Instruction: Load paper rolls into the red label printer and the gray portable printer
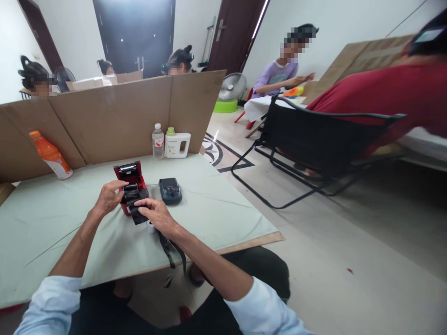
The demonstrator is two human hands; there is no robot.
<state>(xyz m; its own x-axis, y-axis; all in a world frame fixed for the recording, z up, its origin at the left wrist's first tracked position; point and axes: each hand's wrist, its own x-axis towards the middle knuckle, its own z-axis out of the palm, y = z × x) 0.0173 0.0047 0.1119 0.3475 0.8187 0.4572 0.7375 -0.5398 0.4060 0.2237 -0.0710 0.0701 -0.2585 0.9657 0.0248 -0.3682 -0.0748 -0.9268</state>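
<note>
A small red printer [130,177] with its black lid raised stands on the pale green table [216,209]. My left hand [109,197] holds its left side. My right hand [156,215] pinches a dark ribbon strip [137,211] at the printer's front; the strip trails down past the table edge. A small white roll [150,227] lies under my right hand. A dark blue-grey printer [170,190] lies shut just right of the red one.
Cardboard screen [115,116] walls the table's back. An orange bottle [52,156] leans at left; a water bottle [158,142] and white jug [177,144] stand at back. A black folding chair [314,139] is right, with people seated beyond.
</note>
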